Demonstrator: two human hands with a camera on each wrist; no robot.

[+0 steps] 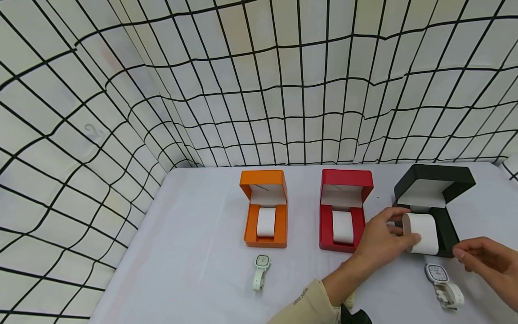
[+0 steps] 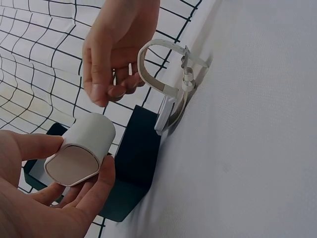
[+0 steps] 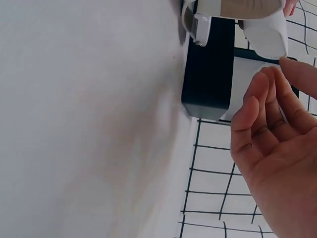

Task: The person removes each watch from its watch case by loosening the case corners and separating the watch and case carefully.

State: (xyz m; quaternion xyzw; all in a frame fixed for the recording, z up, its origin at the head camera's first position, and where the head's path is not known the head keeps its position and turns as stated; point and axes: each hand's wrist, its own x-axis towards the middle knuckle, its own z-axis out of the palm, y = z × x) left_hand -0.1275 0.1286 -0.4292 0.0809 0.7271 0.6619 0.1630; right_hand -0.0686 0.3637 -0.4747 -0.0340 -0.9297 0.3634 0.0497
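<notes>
My left hand [image 1: 378, 238] grips a white watch cushion [image 1: 422, 235] by its end, thumb on one side and fingers on the other. In the left wrist view the cushion [image 2: 91, 136] shows its flat beige end, held over the dark green-black watch box [image 1: 448, 234], whose lid stands up. Loosely bent and holding nothing, my right hand [image 1: 489, 265] is beside that box's front right corner. On the cloth in front of the box lies a white watch [image 1: 438, 273] with a square face, its strap [image 2: 153, 64] buckled in a loop.
An orange box [image 1: 251, 225] and a red box [image 1: 325, 231] stand open to the left, each with a white cushion inside. A pale green watch [image 1: 261, 265] lies before the orange one. Black grid netting [image 1: 263, 90] over white panels surrounds the white-covered table [image 1: 194, 234].
</notes>
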